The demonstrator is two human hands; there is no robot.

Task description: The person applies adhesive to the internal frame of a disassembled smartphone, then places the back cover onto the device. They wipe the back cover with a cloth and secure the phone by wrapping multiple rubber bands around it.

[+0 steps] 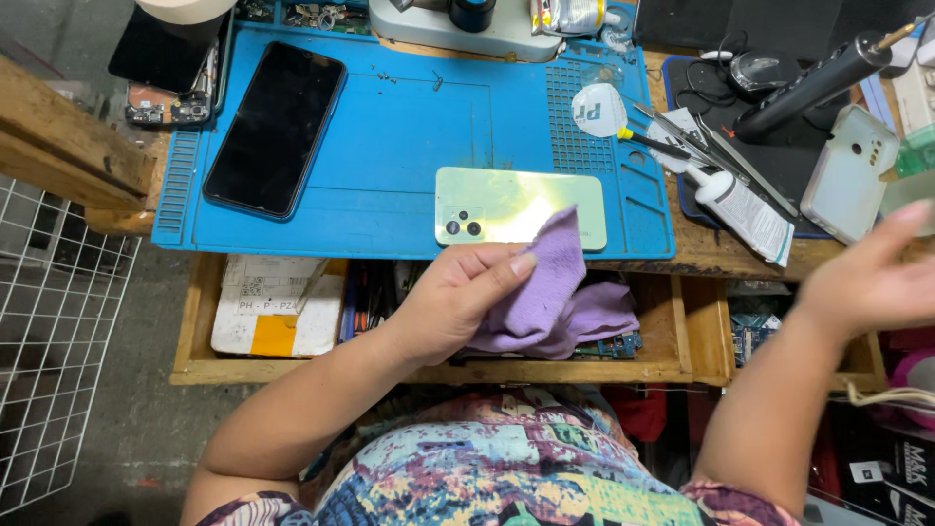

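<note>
A pale green phone [506, 205] lies back side up near the front edge of the blue work mat [409, 127]. My left hand [458, 297] grips a purple cloth [555, 292] just below the phone, and a fold of the cloth rests on the phone's lower right part. My right hand [872, 278] is off to the right with fingers apart and holds nothing, close to a white phone case [847, 170] and a white glue tube [745, 209].
A black phone [275, 127] lies screen up at the mat's left. Tweezers and a black rotary tool [813, 83] sit on a dark pad at right. An open wooden drawer [292, 370] below holds papers and tools. A white wire rack [54, 341] stands at left.
</note>
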